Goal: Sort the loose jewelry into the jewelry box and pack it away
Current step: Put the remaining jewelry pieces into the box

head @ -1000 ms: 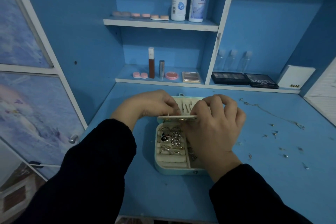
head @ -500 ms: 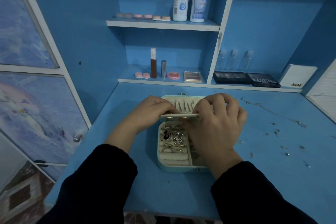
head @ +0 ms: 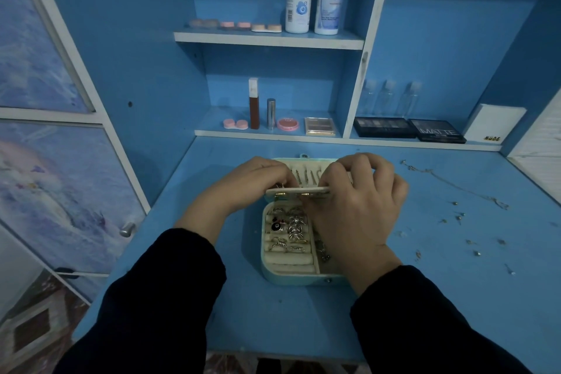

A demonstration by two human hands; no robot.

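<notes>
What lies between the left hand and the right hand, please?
In the head view, a cream flap of the jewelry box spans the gap between left hand and right hand, each pinching one end.

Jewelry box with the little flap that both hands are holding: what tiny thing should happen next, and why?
Probably the right hand lets go of the earring panel and reaches for one loose earring on the desk. The left hand already grips that panel over the open jewelry box, and several earrings and a necklace chain lie unpacked at the right.
</notes>
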